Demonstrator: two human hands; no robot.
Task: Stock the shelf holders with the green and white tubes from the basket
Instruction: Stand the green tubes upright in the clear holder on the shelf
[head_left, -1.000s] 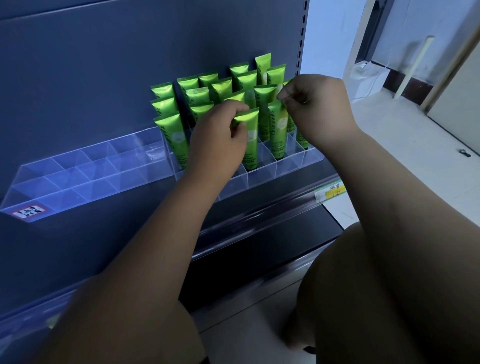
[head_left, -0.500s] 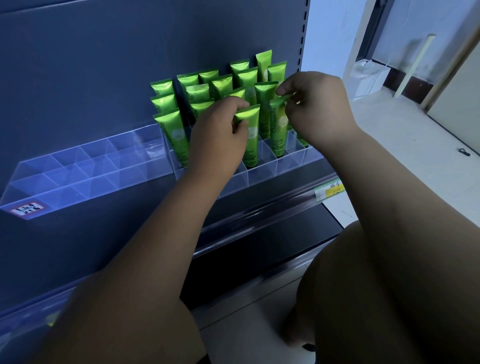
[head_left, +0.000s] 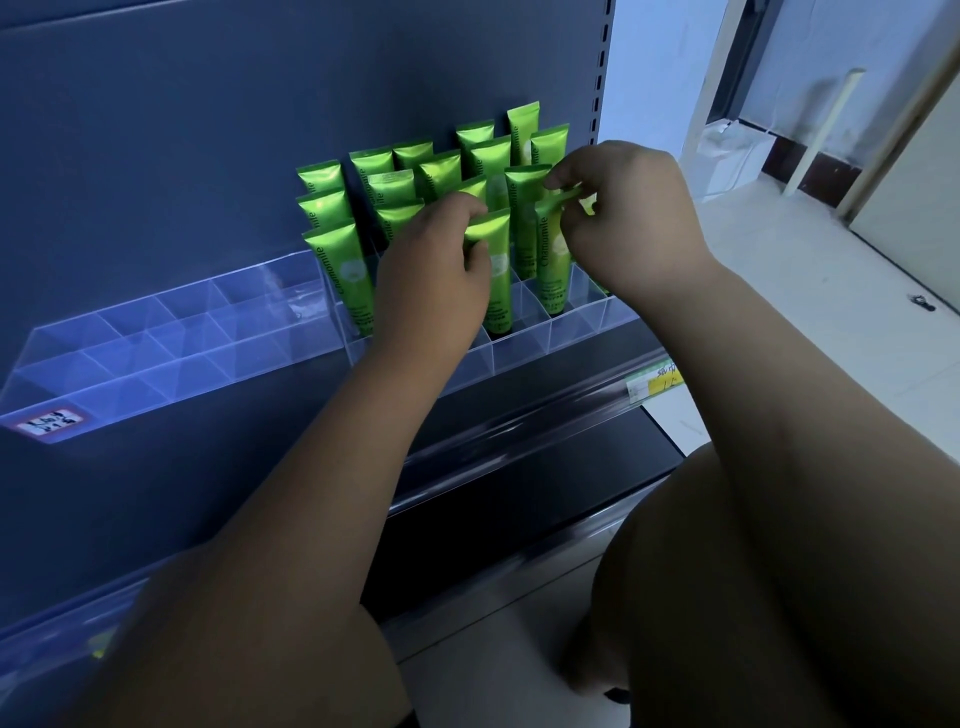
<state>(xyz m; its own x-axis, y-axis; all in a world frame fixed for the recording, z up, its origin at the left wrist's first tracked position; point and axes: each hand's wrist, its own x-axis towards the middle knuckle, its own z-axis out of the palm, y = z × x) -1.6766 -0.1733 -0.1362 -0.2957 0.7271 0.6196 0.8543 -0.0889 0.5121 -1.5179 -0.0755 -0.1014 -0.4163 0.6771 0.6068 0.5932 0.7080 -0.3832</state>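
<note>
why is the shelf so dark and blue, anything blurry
Head view: the dark blue shelf back panel sits in dim bluish shade while the pale floor at right is brightly lit; the glossy green tubes catch sheen; the clear plastic rail at lower left is blurred.

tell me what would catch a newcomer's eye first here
The block of bright green tubes standing in the clear right-hand holder against the dark shelf back. Next, both hands at its front row: the left hand grips a front tube, the right hand pinches the crimped top of its neighbour.
</note>
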